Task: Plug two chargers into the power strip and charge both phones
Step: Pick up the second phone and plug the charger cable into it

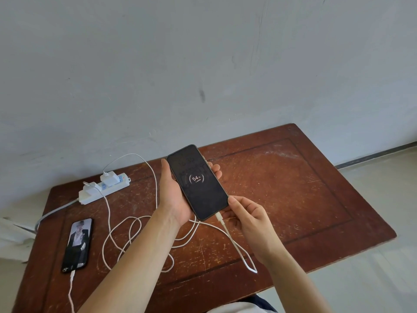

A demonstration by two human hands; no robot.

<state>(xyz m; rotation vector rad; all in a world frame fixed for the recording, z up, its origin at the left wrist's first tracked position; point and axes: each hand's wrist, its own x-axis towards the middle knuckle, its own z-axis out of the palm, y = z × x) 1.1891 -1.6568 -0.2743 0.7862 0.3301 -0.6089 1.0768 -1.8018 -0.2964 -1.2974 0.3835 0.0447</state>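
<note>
- The brown wooden surface (293, 188) lies under both hands.
- The left hand (173, 195) cradles the raised phone (197, 181) from beneath, fingers wrapped round its far edge; the screen reads 54%.
- The right hand (246, 216) sits just below that phone's lower end, its thumb touching the corner, fingers pinching the white cable (222, 223) plugged there.
- The power strip (102, 188), carrying two white chargers (108, 178), lies beyond and left of the left hand.
- A second phone (77, 243) rests left of the left forearm, screen lit, cable plugged in.
</note>
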